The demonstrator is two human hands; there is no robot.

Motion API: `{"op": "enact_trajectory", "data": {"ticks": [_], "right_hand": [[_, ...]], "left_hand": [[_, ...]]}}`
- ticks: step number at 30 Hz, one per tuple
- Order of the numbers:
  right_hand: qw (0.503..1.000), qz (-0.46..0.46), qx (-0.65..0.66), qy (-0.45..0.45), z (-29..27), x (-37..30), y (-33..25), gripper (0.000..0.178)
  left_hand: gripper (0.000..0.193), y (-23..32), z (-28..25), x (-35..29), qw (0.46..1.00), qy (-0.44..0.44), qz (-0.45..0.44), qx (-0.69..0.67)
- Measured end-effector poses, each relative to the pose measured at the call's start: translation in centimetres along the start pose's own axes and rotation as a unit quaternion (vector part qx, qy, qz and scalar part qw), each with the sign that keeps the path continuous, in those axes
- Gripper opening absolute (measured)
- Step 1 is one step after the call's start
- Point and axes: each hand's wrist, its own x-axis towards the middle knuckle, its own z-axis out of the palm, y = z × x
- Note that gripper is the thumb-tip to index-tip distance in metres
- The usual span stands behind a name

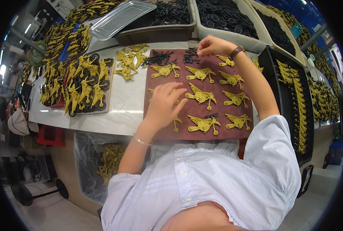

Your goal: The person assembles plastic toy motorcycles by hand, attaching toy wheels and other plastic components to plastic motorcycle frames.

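Note:
Yellow plastic toy motorcycle body parts (200,96) lie in rows on a dark red mat (167,133). My left hand (162,104) is over the mat's left side, fingers apart, partly covering a yellow part beneath it. Whether it touches that part I cannot tell. At the mat's far edge, my right hand (214,46) is closed in a pinch beside a small pile of black plastic pieces (191,56); anything between its fingertips is too small to make out. Another black pile (159,57) lies to the left. One short black piece (211,115) rests on a near yellow part.
Loose yellow parts (130,61) lie left of the mat. Farther left, yellow motorcycles with black wheels (86,88) crowd a tray. Bins of black parts (156,31) and black wheels (225,17) stand behind, a clear lid (119,19) across one. A black tray (285,111) flanks the right.

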Motion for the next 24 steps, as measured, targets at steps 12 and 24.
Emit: {"op": "enact_trajectory", "data": {"ticks": [12,24], "right_hand": [[0.998,0.021,-0.041,-0.031,1.7,-2.1,5.0,0.017],[0.993,-0.03,-0.113,-0.035,2.1,-2.1,4.5,0.022]], "left_hand": [[0.076,-2.0,6.9,6.5,0.976,-0.19,0.044,0.095],[0.08,-2.2,7.6,6.2,0.968,-0.225,0.026,0.108]]}}
